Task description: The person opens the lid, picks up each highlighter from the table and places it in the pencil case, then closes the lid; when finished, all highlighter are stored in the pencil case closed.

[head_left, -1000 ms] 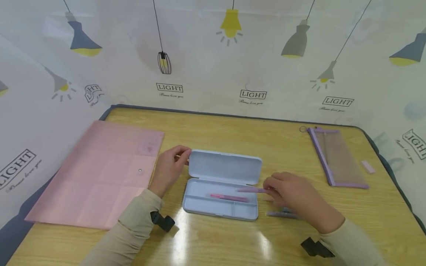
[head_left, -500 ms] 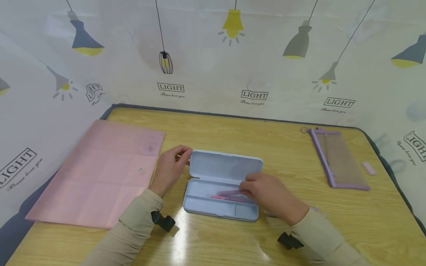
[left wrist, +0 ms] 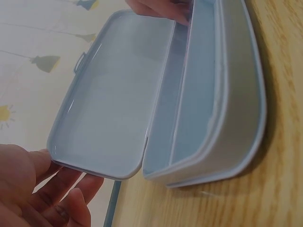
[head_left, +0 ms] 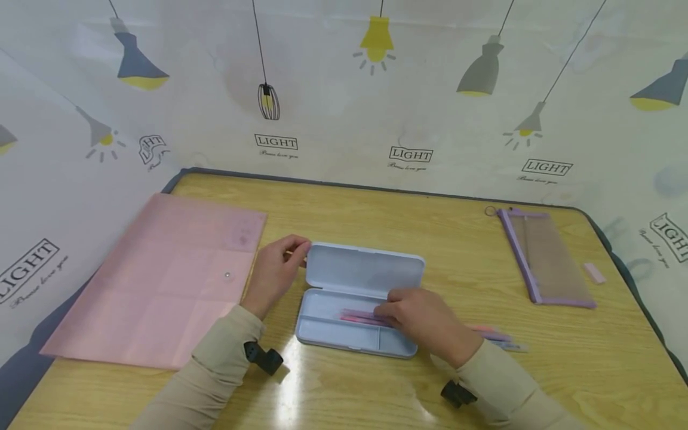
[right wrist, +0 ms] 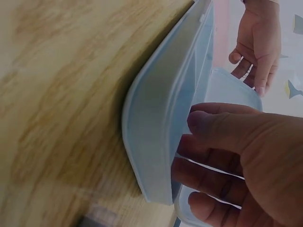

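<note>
A light blue pencil case [head_left: 338, 335] lies open on the table, its lid [head_left: 362, 267] tilted back. My left hand [head_left: 274, 272] pinches the lid's left corner; in the left wrist view the thumb is at its edge and fingers lie behind it. My right hand [head_left: 424, 319] reaches into the case's rear compartment and holds a purple pen [head_left: 355, 312] by its right end. Beside that pen lies a pink pen [head_left: 357, 320]. In the right wrist view the curled fingers [right wrist: 203, 175] hang over the case wall, and the pen is hidden.
Several pens [head_left: 497, 335] lie on the table right of the case, partly behind the right forearm. A purple-edged mesh pouch [head_left: 553, 257] and a small pink eraser [head_left: 594, 273] are at the right. A pink folder [head_left: 177, 275] covers the left side.
My right hand has moved left from beside the case and lowered the purple pen into it, next to the pink pen. My left hand stays at the lid corner.
</note>
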The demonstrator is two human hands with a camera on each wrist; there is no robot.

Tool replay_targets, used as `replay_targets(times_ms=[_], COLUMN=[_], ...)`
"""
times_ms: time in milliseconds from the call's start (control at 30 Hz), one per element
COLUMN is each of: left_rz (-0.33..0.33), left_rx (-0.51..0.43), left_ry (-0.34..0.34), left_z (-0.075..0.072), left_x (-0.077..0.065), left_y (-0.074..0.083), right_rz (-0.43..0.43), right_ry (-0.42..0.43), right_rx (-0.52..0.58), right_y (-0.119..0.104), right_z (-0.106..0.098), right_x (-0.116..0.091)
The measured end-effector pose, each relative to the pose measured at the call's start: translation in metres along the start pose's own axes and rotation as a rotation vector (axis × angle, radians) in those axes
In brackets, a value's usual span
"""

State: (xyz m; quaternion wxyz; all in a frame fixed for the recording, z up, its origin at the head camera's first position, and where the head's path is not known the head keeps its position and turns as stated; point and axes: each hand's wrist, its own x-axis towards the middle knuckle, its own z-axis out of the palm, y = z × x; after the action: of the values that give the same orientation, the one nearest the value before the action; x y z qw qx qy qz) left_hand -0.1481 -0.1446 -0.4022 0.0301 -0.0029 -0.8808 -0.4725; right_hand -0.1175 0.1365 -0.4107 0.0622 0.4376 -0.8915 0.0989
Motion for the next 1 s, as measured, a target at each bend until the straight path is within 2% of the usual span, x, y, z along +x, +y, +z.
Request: replay_targets(times_ms=[333, 500, 633, 767, 900, 1000], left_rz=[0.014, 0.007, -0.003, -0.002, 0.001, 0.007], left_rx=[0.012, 0.018, 0.016, 0.012, 0.012, 0.014], left_ry=[0.004, 0.004, 0.002, -0.001, 0.001, 0.0], left_z=[0.0, 0.0, -0.001, -0.001, -0.001, -0.001], left_x=[0.0, 0.0, 0.0, 0.0, 0.0, 0.0], left_y=[-0.001, 0.001, 0.001, 0.001, 0.001, 0.001], right_rz=[0.049, 0.071, 0.096, 0.202, 0.319, 0.37], right_ry=[-0.047, -0.047, -0.027, -0.027, -0.092, -0.126], right_rx=[0.001, 0.024, 0.05, 0.063, 0.101, 0.121], right_y=[-0.003, -0.003, 0.0, 0.009, 0.024, 0.035], right_z=[-0.002, -0.014, -0.03, -0.045, -0.056, -0.058], right_x=[-0.001, -0.009, -0.024, -0.044, -0.067, -0.084])
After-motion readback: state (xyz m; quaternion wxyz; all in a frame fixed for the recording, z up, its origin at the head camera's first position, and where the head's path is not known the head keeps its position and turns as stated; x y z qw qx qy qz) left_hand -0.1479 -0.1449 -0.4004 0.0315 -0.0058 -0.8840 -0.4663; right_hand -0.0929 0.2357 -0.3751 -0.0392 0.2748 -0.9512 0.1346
